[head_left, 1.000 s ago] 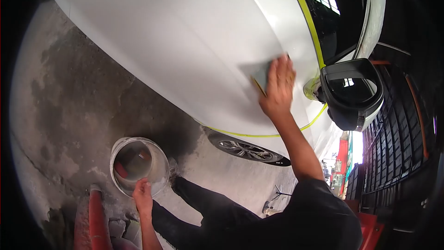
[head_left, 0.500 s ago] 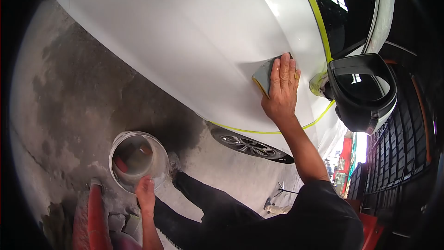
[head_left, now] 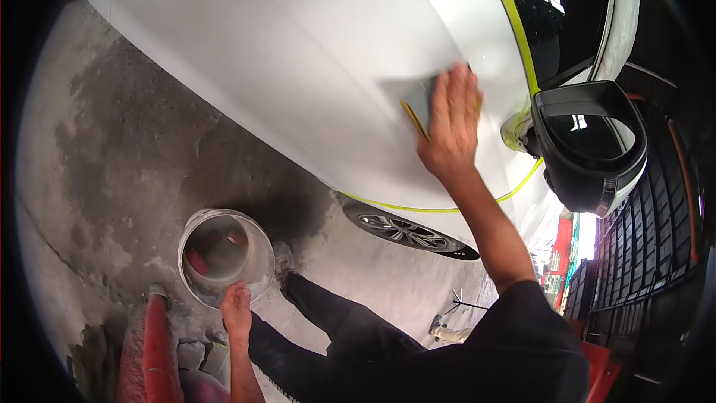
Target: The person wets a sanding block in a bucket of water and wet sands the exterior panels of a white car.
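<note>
My right hand presses a grey sanding sheet or pad with a yellow edge against the white car panel. Its fingers lie together over the pad and partly hide it. Lower left, my left hand is closed, fingers curled, in front of the rim of a whitish bucket. Whether it touches the rim or holds anything cannot be made out. Inside the bucket are cloudy water and a red piece.
Yellow-green tape edges the panel beside the window. A black side mirror juts out at the right. Below the panel is a wheel. Red tube-like parts stand at the lower left, on the stained concrete floor.
My right hand and the pad have shifted over the panel, moving slightly up since the middle frame. The view has moved a little, so the mirror appears farther right. My left hand stays near the bucket.
</note>
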{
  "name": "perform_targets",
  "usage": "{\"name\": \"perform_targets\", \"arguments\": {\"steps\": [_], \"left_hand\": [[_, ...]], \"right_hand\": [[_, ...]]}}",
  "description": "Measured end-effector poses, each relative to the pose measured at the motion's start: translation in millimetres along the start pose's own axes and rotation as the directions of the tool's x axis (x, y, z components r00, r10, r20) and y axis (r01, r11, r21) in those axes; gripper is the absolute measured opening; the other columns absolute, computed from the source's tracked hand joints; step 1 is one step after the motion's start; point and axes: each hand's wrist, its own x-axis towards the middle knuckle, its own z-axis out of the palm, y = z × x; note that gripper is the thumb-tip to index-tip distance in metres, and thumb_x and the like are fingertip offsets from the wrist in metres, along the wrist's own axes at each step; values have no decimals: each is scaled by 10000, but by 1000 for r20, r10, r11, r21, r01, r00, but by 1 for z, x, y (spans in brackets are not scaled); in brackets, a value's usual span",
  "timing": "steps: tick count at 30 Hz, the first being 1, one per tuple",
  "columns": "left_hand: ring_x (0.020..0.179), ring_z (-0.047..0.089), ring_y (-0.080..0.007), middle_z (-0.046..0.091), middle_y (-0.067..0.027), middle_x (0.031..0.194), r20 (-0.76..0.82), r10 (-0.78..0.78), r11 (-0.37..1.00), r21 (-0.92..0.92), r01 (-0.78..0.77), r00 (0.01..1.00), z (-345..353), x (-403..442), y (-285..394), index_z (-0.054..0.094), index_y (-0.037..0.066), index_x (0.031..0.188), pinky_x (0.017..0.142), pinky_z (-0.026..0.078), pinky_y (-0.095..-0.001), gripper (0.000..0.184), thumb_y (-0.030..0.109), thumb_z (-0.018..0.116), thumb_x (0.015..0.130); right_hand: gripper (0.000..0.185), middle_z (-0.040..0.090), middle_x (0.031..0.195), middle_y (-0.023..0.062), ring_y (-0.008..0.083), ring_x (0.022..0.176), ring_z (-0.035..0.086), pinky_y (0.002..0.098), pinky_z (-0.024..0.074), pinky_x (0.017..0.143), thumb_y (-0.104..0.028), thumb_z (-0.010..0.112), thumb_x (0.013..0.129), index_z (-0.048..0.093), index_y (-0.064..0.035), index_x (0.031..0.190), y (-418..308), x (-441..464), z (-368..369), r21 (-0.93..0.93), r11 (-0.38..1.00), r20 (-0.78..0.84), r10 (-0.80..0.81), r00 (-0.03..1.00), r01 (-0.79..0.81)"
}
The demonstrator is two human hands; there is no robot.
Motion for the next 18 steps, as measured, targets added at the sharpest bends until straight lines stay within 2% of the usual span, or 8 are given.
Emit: {"name": "perform_targets", "arguments": {"steps": [4, 7, 8, 10, 13, 15, 17, 18], "left_hand": [[780, 609, -114, 673, -26, 857, -51, 45, 998, 39, -43, 998, 2, 3, -11, 676, -8, 1099, 731, 496, -277, 188, 77, 642, 935], [764, 659, -153, 708, -85, 850, -89, 93, 988, 135, -80, 992, 3, 6, -22, 690, 3, 1066, 718, 518, -296, 174, 74, 657, 910], [759, 676, -166, 720, -106, 851, -101, 103, 981, 172, -85, 989, 7, 5, -22, 694, 8, 1056, 713, 525, -302, 170, 73, 664, 901], [764, 699, -189, 727, -128, 855, -113, 53, 985, 169, -33, 992, 9, -6, 15, 698, 10, 1052, 713, 538, -310, 175, 75, 674, 891], [787, 715, -194, 737, -138, 876, -136, 75, 987, 148, -55, 988, 4, -11, 33, 698, 6, 1063, 728, 549, -313, 192, 70, 681, 883], [807, 722, -195, 741, -137, 889, -154, 106, 987, 136, -85, 982, 1, -14, 43, 697, 1, 1087, 741, 552, -309, 217, 66, 683, 880], [804, 721, -200, 741, -139, 895, -173, 87, 992, 103, -70, 981, 0, -11, 44, 698, 5, 1091, 740, 551, -312, 221, 71, 688, 880], [803, 720, -202, 741, -140, 899, -176, 81, 994, 92, -65, 981, -3, -10, 44, 699, 8, 1092, 739, 551, -314, 222, 73, 690, 880]], "right_hand": [[688, 340, 1526, 358, 525, 1432, 310, 572, 224, 1194, 39, 533, 747, 431, 132, 1421, -39, 94, 1, 84, 988, -143, -115, 983, 128], [623, 358, 1510, 371, 521, 1427, 326, 575, 222, 1191, 14, 548, 795, 458, 133, 1400, -19, 60, -3, 58, 994, -17, -91, 996, 92], [560, 379, 1494, 379, 522, 1418, 347, 581, 224, 1185, -34, 579, 864, 473, 136, 1387, -10, 31, 3, -6, 998, -12, -65, 998, 65], [540, 391, 1503, 358, 507, 1425, 352, 607, 251, 1161, 55, 473, 868, 472, 134, 1402, 0, -13, 4, -55, 998, -8, -32, 999, 32], [575, 366, 1519, 355, 510, 1428, 339, 592, 246, 1173, 48, 479, 850, 444, 137, 1417, -25, 34, -1, -31, 999, -36, -13, 999, 12], [596, 316, 1562, 322, 496, 1455, 294, 546, 209, 1203, -90, 565, 929, 391, 119, 1459, -46, 109, -1, 29, 989, -37, -147, 988, 148], [563, 367, 1551, 281, 450, 1449, 335, 522, 240, 1202, 7, 463, 875, 439, 114, 1427, -74, 175, -2, -2, 982, -106, -186, 977, 187], [562, 367, 1552, 278, 448, 1450, 335, 519, 240, 1203, 1, 472, 879, 439, 112, 1428, -75, 175, -3, 1, 984, -86, -178, 980, 179]]}}
